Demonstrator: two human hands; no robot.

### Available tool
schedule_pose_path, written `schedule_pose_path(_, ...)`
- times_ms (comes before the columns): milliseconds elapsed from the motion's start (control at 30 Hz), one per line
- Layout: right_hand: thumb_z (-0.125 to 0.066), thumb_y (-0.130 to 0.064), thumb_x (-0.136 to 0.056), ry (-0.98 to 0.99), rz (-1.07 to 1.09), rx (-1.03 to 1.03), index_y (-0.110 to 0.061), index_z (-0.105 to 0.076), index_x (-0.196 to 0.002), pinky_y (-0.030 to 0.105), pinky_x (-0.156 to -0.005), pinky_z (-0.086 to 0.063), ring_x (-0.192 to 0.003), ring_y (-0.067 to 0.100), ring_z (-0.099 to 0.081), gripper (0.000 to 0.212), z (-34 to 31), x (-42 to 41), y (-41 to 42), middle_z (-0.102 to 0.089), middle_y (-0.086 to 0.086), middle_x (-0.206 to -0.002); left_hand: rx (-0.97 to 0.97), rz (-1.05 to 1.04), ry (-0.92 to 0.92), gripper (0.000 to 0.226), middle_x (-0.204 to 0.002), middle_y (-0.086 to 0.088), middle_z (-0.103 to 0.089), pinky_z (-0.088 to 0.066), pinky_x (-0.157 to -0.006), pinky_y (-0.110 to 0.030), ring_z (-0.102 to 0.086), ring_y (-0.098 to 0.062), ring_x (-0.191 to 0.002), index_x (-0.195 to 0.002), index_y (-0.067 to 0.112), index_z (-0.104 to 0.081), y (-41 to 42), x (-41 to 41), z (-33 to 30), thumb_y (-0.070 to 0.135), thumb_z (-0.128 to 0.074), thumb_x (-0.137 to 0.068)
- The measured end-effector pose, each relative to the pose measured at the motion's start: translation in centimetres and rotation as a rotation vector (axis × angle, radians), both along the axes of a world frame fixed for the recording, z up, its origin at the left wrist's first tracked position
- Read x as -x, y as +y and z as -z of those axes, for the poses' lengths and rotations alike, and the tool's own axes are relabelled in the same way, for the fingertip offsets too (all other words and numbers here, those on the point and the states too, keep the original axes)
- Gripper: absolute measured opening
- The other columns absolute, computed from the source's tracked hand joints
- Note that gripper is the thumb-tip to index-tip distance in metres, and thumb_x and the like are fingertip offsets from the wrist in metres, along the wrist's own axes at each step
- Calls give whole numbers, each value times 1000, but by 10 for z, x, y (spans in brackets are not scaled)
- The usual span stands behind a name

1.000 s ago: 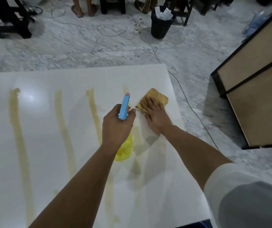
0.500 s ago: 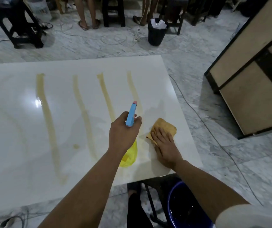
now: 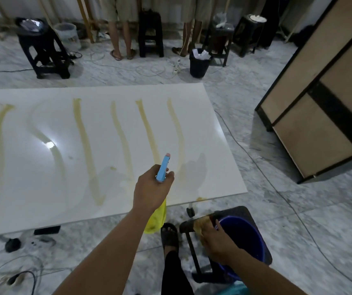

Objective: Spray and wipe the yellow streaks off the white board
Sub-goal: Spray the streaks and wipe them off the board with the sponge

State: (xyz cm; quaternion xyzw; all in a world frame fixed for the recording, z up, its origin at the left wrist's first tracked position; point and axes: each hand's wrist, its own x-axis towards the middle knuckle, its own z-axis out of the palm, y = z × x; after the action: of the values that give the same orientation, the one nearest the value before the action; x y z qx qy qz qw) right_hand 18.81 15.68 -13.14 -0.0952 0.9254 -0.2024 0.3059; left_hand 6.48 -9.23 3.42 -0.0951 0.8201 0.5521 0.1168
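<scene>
Gripping the spray bottle (image 3: 162,169), the left hand (image 3: 151,189) has its fingers (image 3: 170,174) wrapped tight around the neck just under the blue trigger head, whose pink-tipped nozzle points toward 12 o'clock over the white board (image 3: 43,167). The bottle's yellow body hangs below the fist, past the board's near edge. The left forearm stretches up from 7 o'clock, wrist straight, back of the hand facing the camera.

The right hand (image 3: 217,241) is low at 5 o'clock, off the board, with its fingers closed on the yellow cloth (image 3: 200,225) and the knuckles turned up. The cloth is bunched against the rim of the blue bucket (image 3: 247,237), which sits on a black stool (image 3: 243,211); how much of the cloth is inside the bucket cannot be told. The right forearm runs in from the lower right corner.

The board lies flat across the middle of the view, glossy, with a light reflection at 9 o'clock. Six yellow streaks (image 3: 85,150) run from the far edge toward the near one, and the two nearest the right side fade out into a damp, smeared patch just beyond the nozzle. A sandalled foot (image 3: 169,234) stands on the marble floor between the bottle and the stool.
</scene>
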Motion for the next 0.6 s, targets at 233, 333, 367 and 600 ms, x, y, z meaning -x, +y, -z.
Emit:
schedule_pose_path(233,-58,-35,-100,-402,1295,794,1,-75,-105,43,-75,-57,-91,37,-69,40,-50,34,1,-75,24,-102,-33,-68,10,13,-74,5,-74,-63,-84,-52,-79,-30,-74,-82,35,-64,-5,48,-16,41,-71,-91)
schedule_pose_path(333,-47,-26,-107,-365,1440,1038,0,-71,-115,52,-88,-55,-107,44,-67,36,-96,104,9,-75,24,-112,-31,-69,32,13,-72,7,-73,-63,-84,-49,-79,-26,-73,-82,36,-64,-2,84,-22,40,-71,-92)
schedule_pose_path(367,-45,-27,-107,-316,1442,1051,0,-69,-118,53,-88,-55,-107,43,-67,37,-107,134,15,-74,25,-114,-39,-73,38,13,-72,7,-74,-62,-84,-48,-79,-25,-73,-83,36,-64,1,98,-21,40,-71,-93)
schedule_pose_path(600,-48,-24,-107,-1,1192,987,-3,-67,-119,39,-75,-60,-89,22,-69,31,-179,368,46,-70,13,-111,-110,-81,70,7,-80,8,-76,-66,-84,-55,-77,-27,-72,-85,42,-68,23,201,-14,48,-70,-83)
